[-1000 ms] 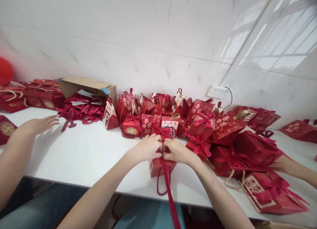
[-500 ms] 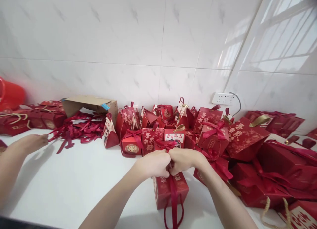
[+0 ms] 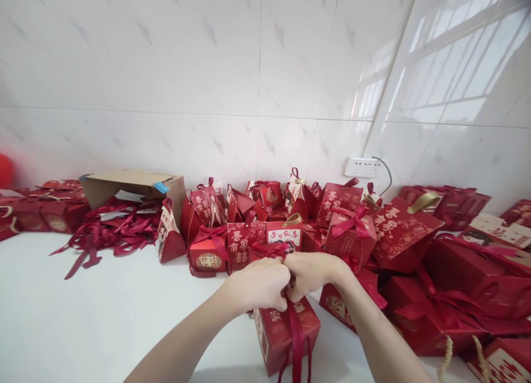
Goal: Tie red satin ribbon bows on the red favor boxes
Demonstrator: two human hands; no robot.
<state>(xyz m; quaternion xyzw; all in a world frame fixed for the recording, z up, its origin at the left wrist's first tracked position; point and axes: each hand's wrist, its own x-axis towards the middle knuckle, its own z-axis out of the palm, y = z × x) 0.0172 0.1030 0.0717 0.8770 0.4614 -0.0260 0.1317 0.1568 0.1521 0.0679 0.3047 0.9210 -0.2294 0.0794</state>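
Observation:
A red gift box (image 3: pixel 286 336) with gold print stands on the white table in front of me. A dark red ribbon (image 3: pixel 296 339) runs down its near side, and thin cord handles hang there. My left hand (image 3: pixel 265 283) and my right hand (image 3: pixel 313 272) meet at the top of the box, fingers closed together on the ribbon. Their fingertips and the part of the ribbon between them are mostly hidden.
Many red boxes and bags (image 3: pixel 246 242) stand behind and to the right. At the left, a cardboard box (image 3: pixel 133 178) lies behind a heap of red ribbons (image 3: pixel 120 228). A power strip (image 3: pixel 363 167) is on the tiled wall.
The view has shifted, so the background sits further left. Another person's hand at the left is out of view. My hands remain together on the ribbon over the box.

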